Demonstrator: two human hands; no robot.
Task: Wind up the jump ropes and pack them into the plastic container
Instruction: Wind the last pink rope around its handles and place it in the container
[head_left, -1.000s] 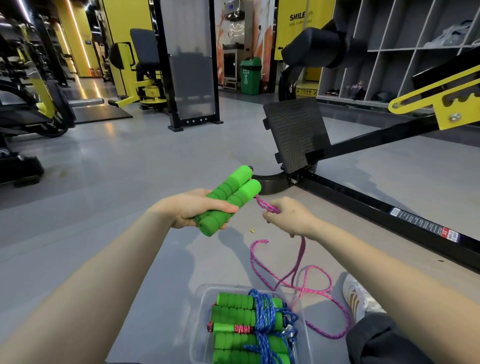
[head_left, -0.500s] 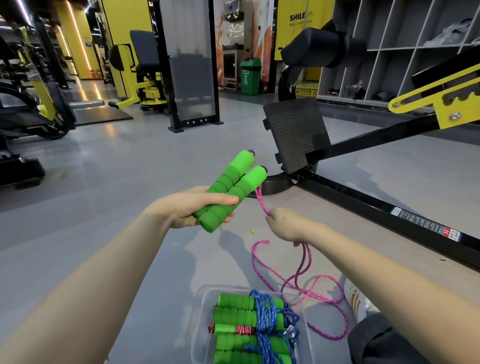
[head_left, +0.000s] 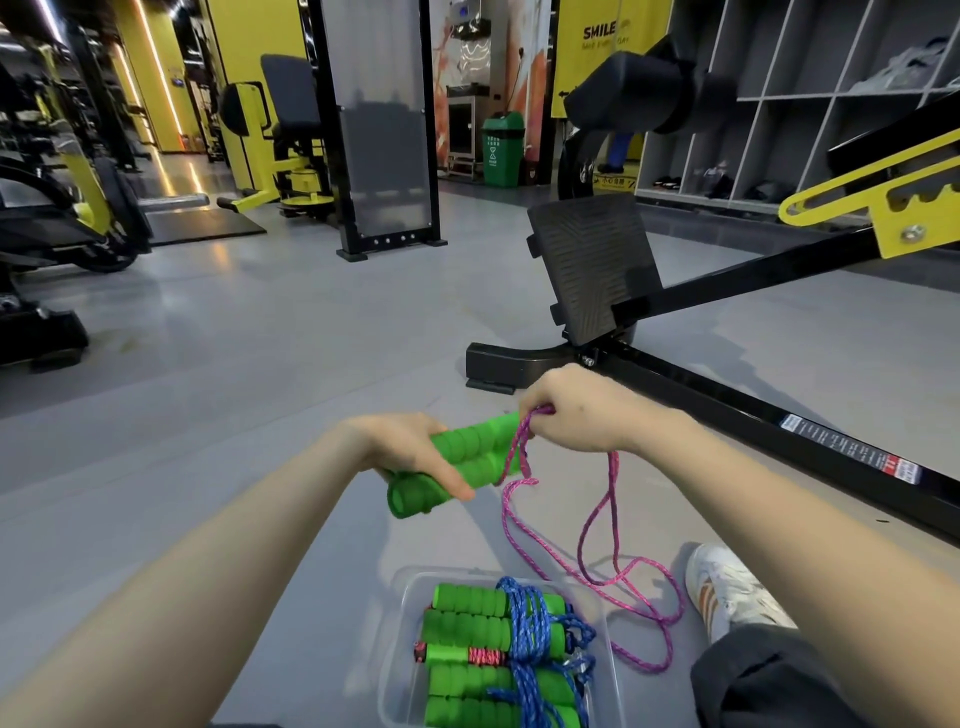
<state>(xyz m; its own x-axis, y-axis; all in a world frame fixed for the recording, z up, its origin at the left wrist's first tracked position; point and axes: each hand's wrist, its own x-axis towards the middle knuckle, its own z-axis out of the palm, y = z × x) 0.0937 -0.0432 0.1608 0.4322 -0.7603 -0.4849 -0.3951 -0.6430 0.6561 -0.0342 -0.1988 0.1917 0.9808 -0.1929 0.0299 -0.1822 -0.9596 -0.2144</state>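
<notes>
Gripping paired green handles (head_left: 467, 460) in left hand (head_left: 400, 452), pinching pink rope (head_left: 597, 540) at their far end with right hand (head_left: 576, 410); winding seemingly barely begun, slack loose on floor (head_left: 260, 415) just beside plastic container (head_left: 402, 587) holding finished bundles (head_left: 467, 629).

Both my arms were stretched out in front of me, bare forearms angling in toward each other. My left hand (head_left: 410, 453) was wrapped around the paired green handles (head_left: 483, 457), thumb laid across the near side. My right hand (head_left: 584, 413) sat just beside it, knuckles up, fingers curled, pinching the pink rope (head_left: 521, 448) by the handle ends.
</notes>
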